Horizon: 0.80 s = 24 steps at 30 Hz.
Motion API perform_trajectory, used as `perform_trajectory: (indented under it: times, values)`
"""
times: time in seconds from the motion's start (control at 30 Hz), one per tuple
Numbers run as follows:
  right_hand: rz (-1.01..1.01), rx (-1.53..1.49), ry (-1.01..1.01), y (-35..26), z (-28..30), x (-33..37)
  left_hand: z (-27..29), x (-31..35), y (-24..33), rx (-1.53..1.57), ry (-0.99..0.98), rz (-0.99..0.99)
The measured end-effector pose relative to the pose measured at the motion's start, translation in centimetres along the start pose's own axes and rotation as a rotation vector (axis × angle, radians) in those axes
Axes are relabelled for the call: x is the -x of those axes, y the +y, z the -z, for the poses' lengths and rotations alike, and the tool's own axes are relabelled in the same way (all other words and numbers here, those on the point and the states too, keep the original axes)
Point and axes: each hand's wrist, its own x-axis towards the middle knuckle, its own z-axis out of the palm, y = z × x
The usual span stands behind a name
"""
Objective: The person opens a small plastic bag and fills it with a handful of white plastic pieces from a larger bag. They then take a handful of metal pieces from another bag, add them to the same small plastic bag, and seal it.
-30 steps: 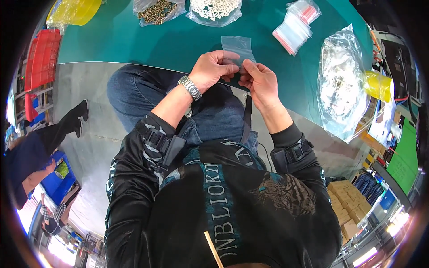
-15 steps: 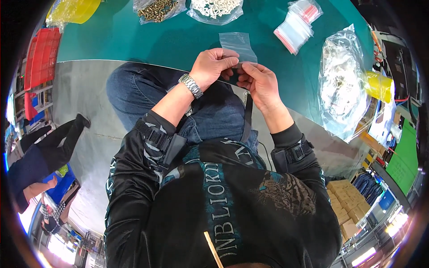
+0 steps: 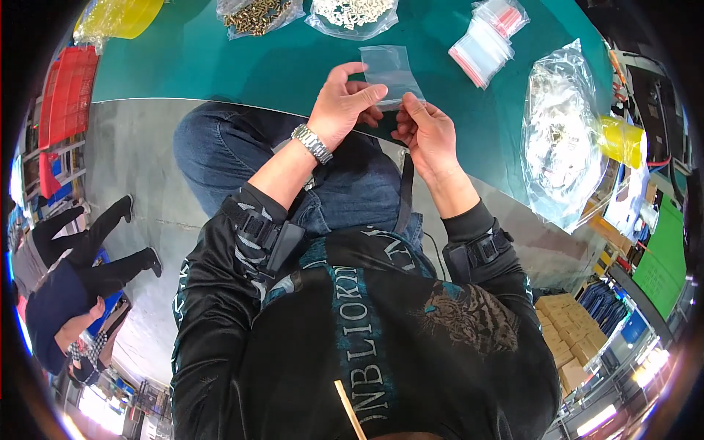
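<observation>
A small clear plastic bag (image 3: 390, 64) stands up over the near edge of the green table. My right hand (image 3: 431, 130) is closed, its thumb and forefinger pinching the bag's lower right corner. At the bag's left side, my left hand (image 3: 341, 106) has its thumb and fingers apart. The left thumb overlaps the bag's lower left part, and some of the fingertips lie partly behind it. I can see nothing inside the bag.
Brass-coloured screws (image 3: 257, 16) and small white parts (image 3: 356, 10) lie in bags along the table's far side. Flat bags with red edges (image 3: 480, 51) are stacked to the right, near a large plastic bag of white pieces (image 3: 561, 139). Other people (image 3: 73, 293) are at far left.
My left thumb and fingers have spread apart from their pinch. The bag has risen slightly and shows more of its face. People at the left have shifted.
</observation>
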Motion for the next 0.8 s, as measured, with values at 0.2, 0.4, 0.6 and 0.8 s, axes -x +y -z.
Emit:
perform_trajectory:
  times: [0.2, 0.4, 0.6, 0.8]
  values:
    - [0.039, 0.082, 0.047, 0.1, -0.7, 0.3, 0.3, 1.1, -0.8, -0.302, 0.312, -0.296]
    - [0.109, 0.133, 0.023, 0.4, -0.9, 0.5, -1.4, 1.9, 1.1, -0.868, -0.077, -0.368]
    - [0.158, 0.235, -0.015, 0.6, -1.0, 0.5, -0.6, 1.2, 0.6, -0.664, -0.097, -0.195]
    - [0.159, 0.285, -0.005, 0.4, -0.8, 0.6, -0.1, 0.6, 1.0, -0.634, -0.201, -0.002]
